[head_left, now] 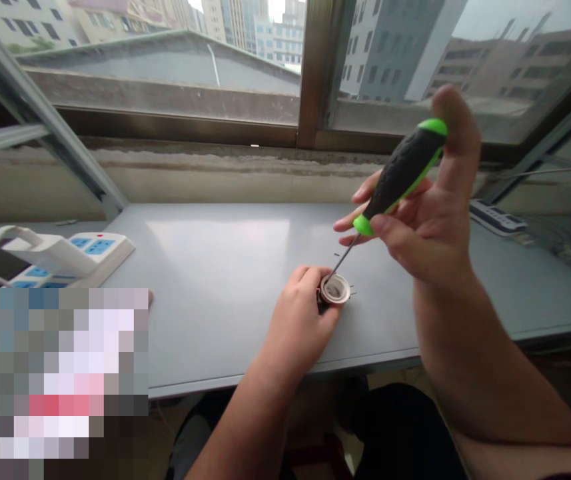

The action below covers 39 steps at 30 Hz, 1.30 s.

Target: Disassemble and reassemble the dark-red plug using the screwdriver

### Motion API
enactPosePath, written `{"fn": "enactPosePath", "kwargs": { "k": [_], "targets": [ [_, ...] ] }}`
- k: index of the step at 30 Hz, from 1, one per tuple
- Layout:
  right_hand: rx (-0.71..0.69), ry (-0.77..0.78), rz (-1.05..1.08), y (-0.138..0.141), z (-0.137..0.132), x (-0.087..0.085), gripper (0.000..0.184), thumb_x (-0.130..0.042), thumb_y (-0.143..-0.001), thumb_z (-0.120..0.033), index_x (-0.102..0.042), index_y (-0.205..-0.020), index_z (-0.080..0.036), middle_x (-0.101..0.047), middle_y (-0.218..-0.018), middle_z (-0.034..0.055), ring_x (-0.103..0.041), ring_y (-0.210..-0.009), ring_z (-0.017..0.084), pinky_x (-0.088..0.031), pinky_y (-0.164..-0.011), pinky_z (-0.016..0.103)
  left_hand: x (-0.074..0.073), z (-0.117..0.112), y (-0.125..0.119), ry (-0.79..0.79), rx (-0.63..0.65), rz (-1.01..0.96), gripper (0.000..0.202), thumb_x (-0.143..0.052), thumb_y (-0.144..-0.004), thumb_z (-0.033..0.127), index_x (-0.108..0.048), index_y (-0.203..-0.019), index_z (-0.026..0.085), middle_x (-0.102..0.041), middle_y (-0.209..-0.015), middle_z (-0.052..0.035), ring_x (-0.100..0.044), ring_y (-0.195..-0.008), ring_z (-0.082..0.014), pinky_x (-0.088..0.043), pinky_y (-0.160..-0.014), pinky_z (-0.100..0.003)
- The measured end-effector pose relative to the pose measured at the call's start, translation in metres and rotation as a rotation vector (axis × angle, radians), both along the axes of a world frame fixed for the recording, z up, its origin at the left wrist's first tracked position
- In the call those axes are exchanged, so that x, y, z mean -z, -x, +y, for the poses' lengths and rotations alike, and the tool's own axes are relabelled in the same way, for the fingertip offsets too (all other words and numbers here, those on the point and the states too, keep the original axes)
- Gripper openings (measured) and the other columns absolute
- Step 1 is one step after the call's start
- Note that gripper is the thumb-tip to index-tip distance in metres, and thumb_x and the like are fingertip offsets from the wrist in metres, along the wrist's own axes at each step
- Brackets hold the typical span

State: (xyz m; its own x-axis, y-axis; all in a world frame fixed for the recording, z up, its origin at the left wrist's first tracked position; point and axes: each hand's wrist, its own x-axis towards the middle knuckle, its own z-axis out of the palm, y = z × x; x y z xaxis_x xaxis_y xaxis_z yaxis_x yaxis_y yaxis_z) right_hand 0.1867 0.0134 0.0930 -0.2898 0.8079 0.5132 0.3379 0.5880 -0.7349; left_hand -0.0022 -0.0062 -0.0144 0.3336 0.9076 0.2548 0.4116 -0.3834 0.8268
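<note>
While the left hand (298,313) closes around a round beige plastic fitting (338,289) with a dark underside, low on the pale grey bench (215,267), the right hand (418,227) grips a black-and-lime-green rubber-handled screwdriver (405,175), thumb raised behind the handle. Its thin steel shaft (344,257) slants down to the fitting's rim. Also present: a white power strip with blue sockets (72,257) at the bench's left end. Good practice here: a firm left-hand clasp so the fitting cannot turn, and the shaft tip kept seated against the rim to prevent slipping.
</note>
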Motion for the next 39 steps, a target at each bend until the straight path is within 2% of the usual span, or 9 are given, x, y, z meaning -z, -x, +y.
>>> {"fn": "enactPosePath", "kwargs": {
  "k": [4,10,16,23,27,32,35,37,39],
  "targets": [
    [-0.023,-0.140,0.226,0.009,-0.007,0.027,0.078,-0.074,-0.091,-0.029,-0.025,-0.150,-0.044,-0.066,-0.117,0.0012,-0.073,-0.088,0.019,-0.071,-0.076,0.040,-0.002,-0.003,0.001,0.019,-0.013,-0.009,0.030,-0.068,-0.084,0.012,-0.067,-0.112,0.022,-0.070,-0.118,-0.0087,-0.068,-0.110,-0.0277,-0.058,-0.099,-0.045],
    [0.016,-0.138,0.204,0.016,-0.002,0.049,0.075,-0.081,-0.084,-0.033,-0.040,-0.146,-0.043,-0.060,-0.140,0.0050,-0.074,-0.095,0.022,-0.073,-0.076,0.043,-0.001,-0.006,0.001,0.042,-0.003,-0.023,0.031,-0.067,-0.086,0.013,-0.065,-0.115,0.024,-0.073,-0.119,-0.0079,-0.070,-0.113,-0.0292,-0.057,-0.098,-0.046],
    [0.036,-0.165,0.168,0.013,-0.005,0.050,0.076,-0.080,-0.083,-0.029,-0.040,-0.146,-0.047,-0.048,-0.157,0.0024,-0.074,-0.092,0.020,-0.073,-0.075,0.044,-0.001,-0.004,0.001,0.023,-0.003,-0.032,0.031,-0.067,-0.085,0.012,-0.065,-0.113,0.024,-0.073,-0.119,-0.0075,-0.071,-0.112,-0.0277,-0.058,-0.097,-0.043],
    [0.079,-0.137,0.142,0.011,-0.006,0.051,0.078,-0.082,-0.082,-0.033,-0.040,-0.147,-0.045,-0.052,-0.152,0.0037,-0.073,-0.093,0.021,-0.073,-0.075,0.044,0.000,-0.005,0.001,-0.012,-0.004,-0.038,0.034,-0.066,-0.085,0.010,-0.065,-0.115,0.024,-0.073,-0.119,-0.0078,-0.070,-0.112,-0.0271,-0.058,-0.098,-0.043],
    [0.054,-0.249,0.152,0.013,-0.005,0.049,0.074,-0.083,-0.082,-0.032,-0.042,-0.142,-0.046,-0.051,-0.153,0.0027,-0.074,-0.091,0.020,-0.071,-0.070,0.040,0.000,-0.005,0.001,0.008,-0.004,-0.047,0.031,-0.065,-0.087,0.011,-0.066,-0.115,0.023,-0.073,-0.118,-0.0081,-0.070,-0.111,-0.0270,-0.059,-0.097,-0.042],
    [0.160,-0.466,0.215,0.016,-0.003,0.053,0.063,-0.090,-0.080,-0.039,-0.049,-0.128,-0.042,-0.064,-0.125,0.0023,-0.075,-0.089,0.023,-0.070,-0.073,0.043,0.000,-0.004,0.000,0.006,-0.030,-0.020,0.036,-0.067,-0.086,0.013,-0.067,-0.120,0.024,-0.074,-0.119,-0.0081,-0.070,-0.109,-0.0280,-0.059,-0.094,-0.043],
    [0.271,-0.561,0.302,0.022,-0.004,0.053,0.052,-0.085,-0.084,-0.051,-0.051,-0.120,-0.039,-0.063,-0.108,0.0015,-0.074,-0.087,0.025,-0.069,-0.075,0.047,0.000,-0.004,0.000,0.002,-0.028,-0.016,0.037,-0.066,-0.086,0.012,-0.066,-0.121,0.024,-0.074,-0.120,-0.0080,-0.071,-0.110,-0.0280,-0.059,-0.095,-0.043],
    [0.344,-0.556,0.329,0.025,-0.008,0.049,0.048,-0.084,-0.083,-0.057,-0.053,-0.115,-0.038,-0.061,-0.102,0.0018,-0.074,-0.087,0.027,-0.068,-0.073,0.048,0.000,-0.004,0.001,0.001,-0.024,-0.007,0.032,-0.067,-0.086,0.013,-0.067,-0.116,0.024,-0.075,-0.116,-0.0073,-0.071,-0.107,-0.0275,-0.059,-0.094,-0.044],
    [0.364,-0.495,0.337,0.027,-0.013,0.041,0.041,-0.085,-0.084,-0.053,-0.056,-0.109,-0.037,-0.060,-0.098,0.0020,-0.073,-0.084,0.027,-0.067,-0.070,0.048,0.000,-0.004,0.001,-0.001,-0.019,-0.007,0.028,-0.068,-0.086,0.014,-0.067,-0.113,0.024,-0.075,-0.114,-0.0069,-0.071,-0.105,-0.0271,-0.060,-0.093,-0.043]
  ]
}}
